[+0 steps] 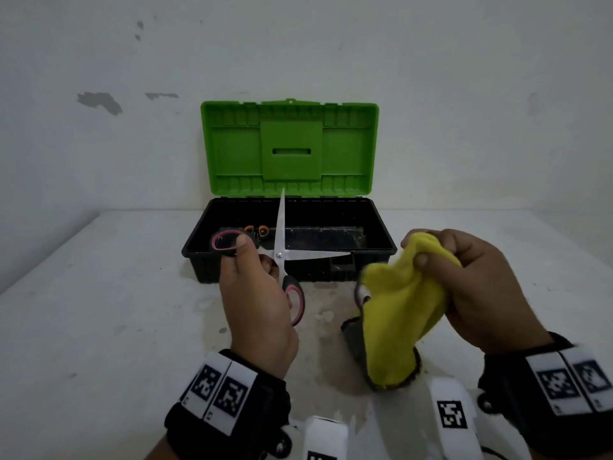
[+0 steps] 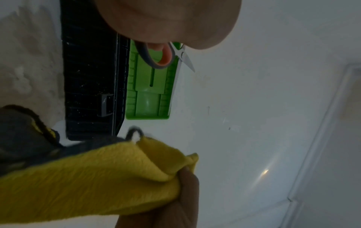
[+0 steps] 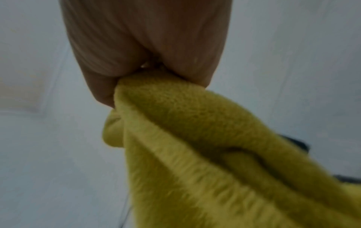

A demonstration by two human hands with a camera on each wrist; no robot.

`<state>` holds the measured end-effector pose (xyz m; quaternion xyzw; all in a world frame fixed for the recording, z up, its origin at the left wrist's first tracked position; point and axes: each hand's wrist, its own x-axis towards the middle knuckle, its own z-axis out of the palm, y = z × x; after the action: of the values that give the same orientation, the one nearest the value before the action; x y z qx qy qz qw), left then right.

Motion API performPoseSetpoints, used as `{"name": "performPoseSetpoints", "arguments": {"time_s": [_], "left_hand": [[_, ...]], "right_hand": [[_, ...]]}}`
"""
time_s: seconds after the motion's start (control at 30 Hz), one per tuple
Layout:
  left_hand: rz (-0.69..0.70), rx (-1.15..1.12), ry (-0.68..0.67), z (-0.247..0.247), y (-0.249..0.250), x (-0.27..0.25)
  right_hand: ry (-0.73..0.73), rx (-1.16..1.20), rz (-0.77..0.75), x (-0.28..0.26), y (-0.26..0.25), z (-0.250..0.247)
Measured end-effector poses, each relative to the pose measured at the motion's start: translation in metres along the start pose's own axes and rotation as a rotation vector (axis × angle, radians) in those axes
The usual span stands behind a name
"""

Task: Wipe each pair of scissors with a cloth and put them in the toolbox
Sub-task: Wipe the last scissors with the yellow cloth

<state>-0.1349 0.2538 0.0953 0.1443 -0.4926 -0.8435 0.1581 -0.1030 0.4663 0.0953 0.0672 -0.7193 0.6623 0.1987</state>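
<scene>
My left hand [image 1: 253, 277] holds a pair of scissors [image 1: 280, 254] with grey-and-pink handles, thumb through one loop. The blades are spread wide, one pointing up and one pointing right, in front of the toolbox [image 1: 205, 270]. In the left wrist view the scissors [image 2: 157, 61] show one handle loop and the blade tips below my left hand [image 2: 166, 23]. My right hand [image 1: 464, 277] grips a bunched yellow cloth [image 1: 401, 310] to the right of the scissors, apart from the blades. Up close, the cloth [image 3: 195, 138] hangs from my right hand [image 3: 146, 46].
The toolbox stands open against the wall, black base and upright green lid [image 1: 288, 151]. A small orange-handled pair of scissors [image 1: 257, 231] lies inside at the left. The white table [image 1: 99, 327] has stains near the box. White tagged devices [image 1: 451, 413] sit at the near edge.
</scene>
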Motion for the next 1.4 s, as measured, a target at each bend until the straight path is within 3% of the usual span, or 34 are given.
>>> {"name": "performPoseSetpoints", "arguments": {"time_s": [0.13,0.27,0.4,0.6,0.73,1.1,1.4], "left_hand": [[-0.004,-0.024,-0.006,0.006,0.001,-0.007],[0.048,-0.018,-0.013,0.01,0.0,-0.011],[0.079,-0.011,-0.029,0.011,0.0,-0.016],[0.105,0.009,-0.034,0.009,-0.006,-0.016],[0.068,0.01,-0.034,0.006,-0.009,-0.014],[0.098,-0.01,-0.113,0.002,-0.009,-0.011],[0.107,-0.013,-0.1,0.001,-0.004,-0.016]], "right_hand": [[-0.03,-0.059,0.022,-0.001,-0.018,0.021],[-0.175,-0.301,-0.111,-0.01,-0.037,0.046],[-0.123,-0.6,-0.358,-0.01,-0.039,0.069],[-0.08,-0.653,-0.438,-0.005,-0.028,0.089],[-0.101,-0.781,-0.601,0.001,-0.019,0.095],[-0.147,-0.907,-0.666,0.001,-0.017,0.096],[-0.091,-0.851,-0.664,-0.002,-0.017,0.098]]}}
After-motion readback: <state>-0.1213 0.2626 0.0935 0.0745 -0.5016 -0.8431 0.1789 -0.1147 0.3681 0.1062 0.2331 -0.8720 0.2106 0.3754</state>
